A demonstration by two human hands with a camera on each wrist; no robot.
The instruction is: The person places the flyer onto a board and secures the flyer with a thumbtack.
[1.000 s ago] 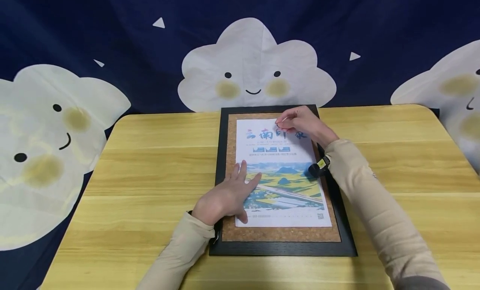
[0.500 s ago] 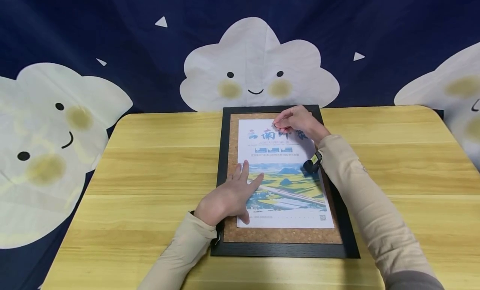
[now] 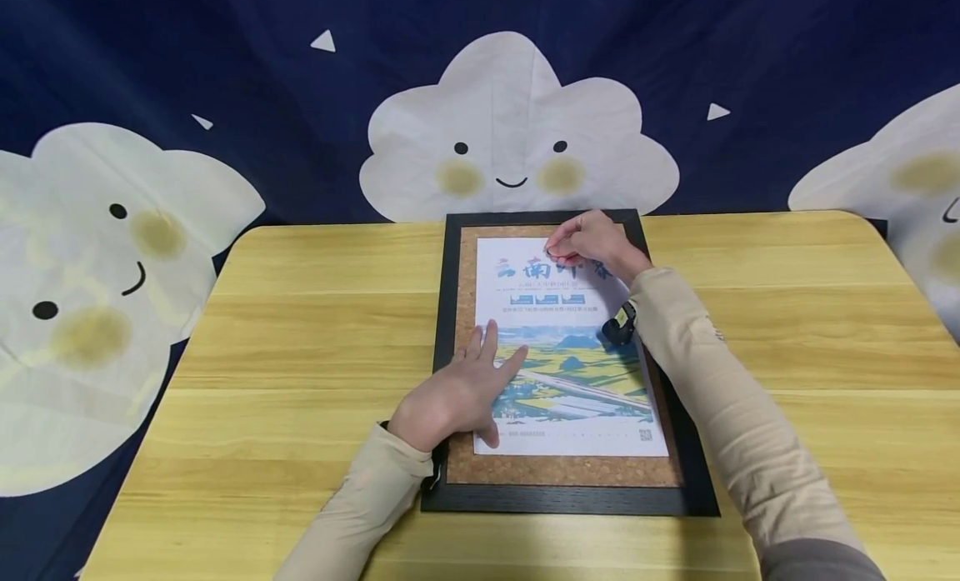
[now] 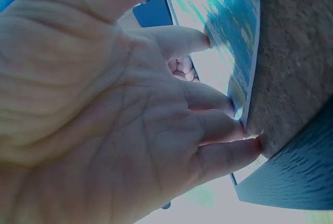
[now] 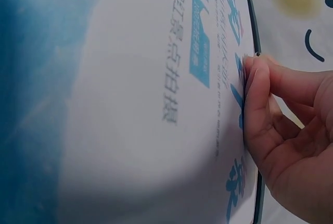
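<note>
A: What were the hands doing at that moment?

B: The left hand (image 3: 457,398) lay flat, fingers straight, pressing the left side of the poster (image 3: 566,373) down where its edge met the cork. The right hand (image 3: 592,241) was curled at the poster's top, thumb and forefinger pinched together against the paper beside the blue heading. From the right wrist view the fingertips (image 5: 255,78) pressed right on the sheet; a tiny dark speck showed there, perhaps a pin, but too small to be sure.

A: And where was the poster?

B: On the cork board (image 3: 461,331), inside its black frame (image 3: 438,381), roughly centred with cork showing all round. The board lay flat on the yellow wooden counter (image 3: 300,331), toward the far edge.

A: How far along did the work look?

B: I'd judge the sheet was placed and squared, and the fastening was at its top edge. No pins showed at the bottom corners, so those probably remained, as far as the head view allowed.

A: Anything else about?

B: A black wrist camera (image 3: 619,324) on the right sleeve, and behind the counter a navy cloth with smiling white clouds (image 3: 510,139)
</note>
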